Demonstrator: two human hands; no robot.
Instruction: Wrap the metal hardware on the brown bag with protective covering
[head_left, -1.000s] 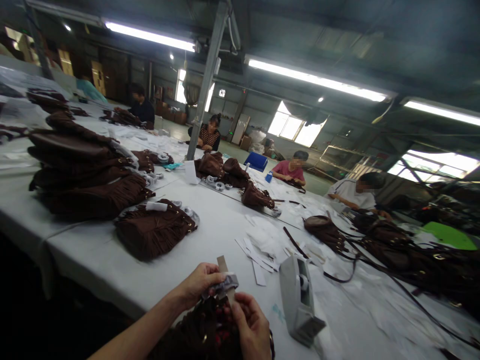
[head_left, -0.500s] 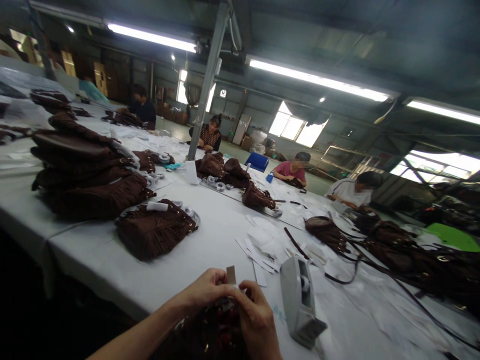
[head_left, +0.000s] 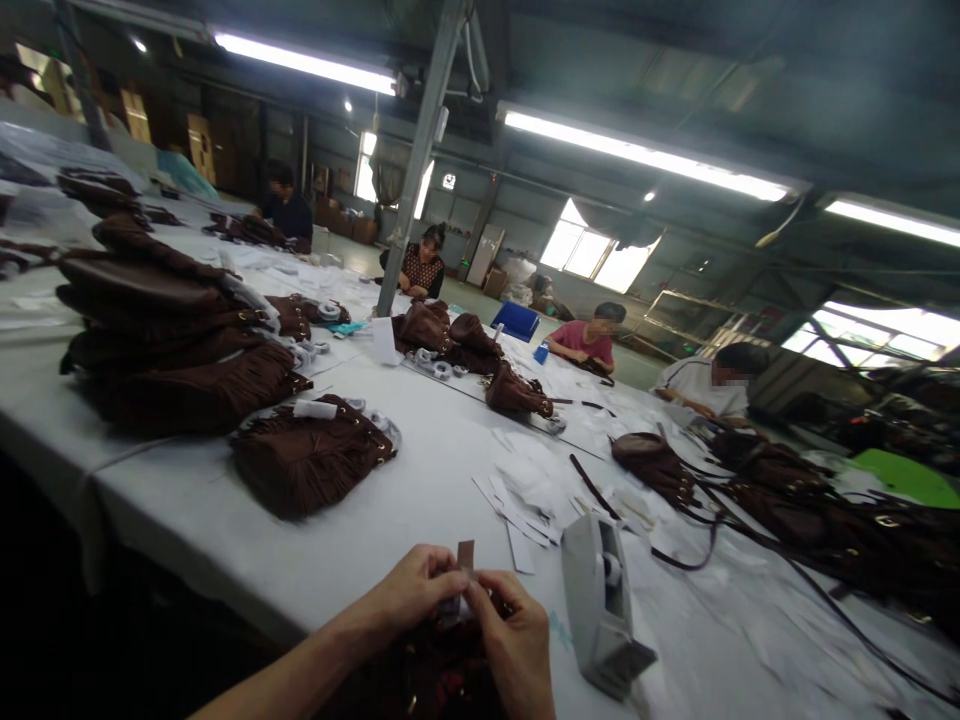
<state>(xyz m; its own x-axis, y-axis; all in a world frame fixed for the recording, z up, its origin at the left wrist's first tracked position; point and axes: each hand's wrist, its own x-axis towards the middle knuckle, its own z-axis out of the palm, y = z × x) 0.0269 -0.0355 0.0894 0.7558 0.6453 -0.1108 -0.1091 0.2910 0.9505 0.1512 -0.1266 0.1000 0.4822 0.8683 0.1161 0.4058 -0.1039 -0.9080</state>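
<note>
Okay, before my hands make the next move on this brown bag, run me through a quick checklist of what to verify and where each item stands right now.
1. Left hand grips the small strip: ok, pinched at its lower end.
2. Right hand on the wrapped piece below the strip: ok, fingertips meet there.
3. Brown bag supported: ok, under both hands at the table edge.
4. Tape dispenser nearby: ok, just right of the hands.
5. Wrapping fully closed: cannot tell, fingers hide it.

You're in a bag workshop: brown fringed bags (head_left: 304, 460) stacked along the long table (head_left: 442, 440), with seated workers (head_left: 589, 338) beyond it.
</note>
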